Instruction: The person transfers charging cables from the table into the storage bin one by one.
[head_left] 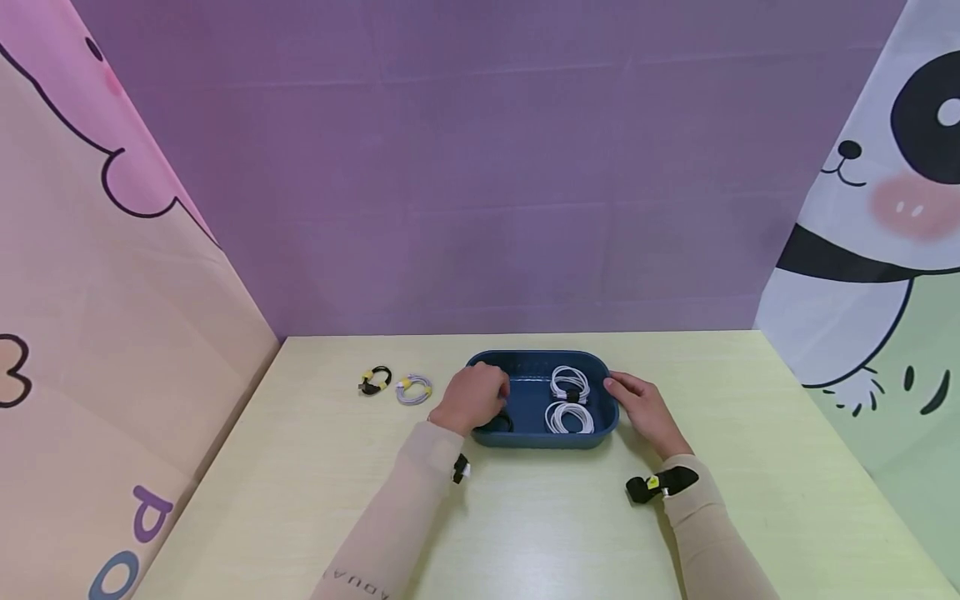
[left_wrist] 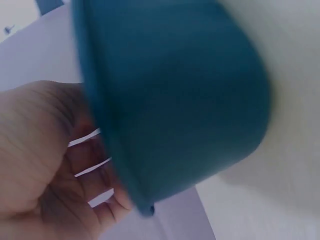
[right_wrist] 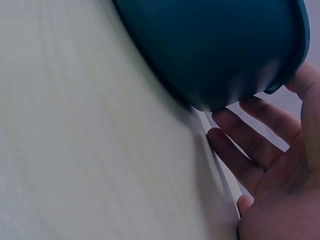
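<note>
My left hand (head_left: 472, 397) reaches over the left end of a dark blue oblong tray (head_left: 534, 440). Part of a coiled black cable (head_left: 504, 424) shows just below it, inside the tray; the fingertips are hidden, so I cannot tell if they hold it. In the left wrist view the fingers pass behind the rim. Two coiled white cables (head_left: 568, 419) lie one in front of the other in the tray's right half, the far one with a black tie. My right hand (head_left: 647, 412) holds the tray's right end, thumb at the rim, fingertips against the outer wall (right_wrist: 200, 55).
Left of the tray, on the pale table (head_left: 540, 525), lie a coiled black cable with yellow ties (head_left: 374, 381) and a coiled pale lilac cable (head_left: 414, 389) with a yellow tie. A purple backdrop (head_left: 510, 167) rises behind the table, with printed cloths at both sides.
</note>
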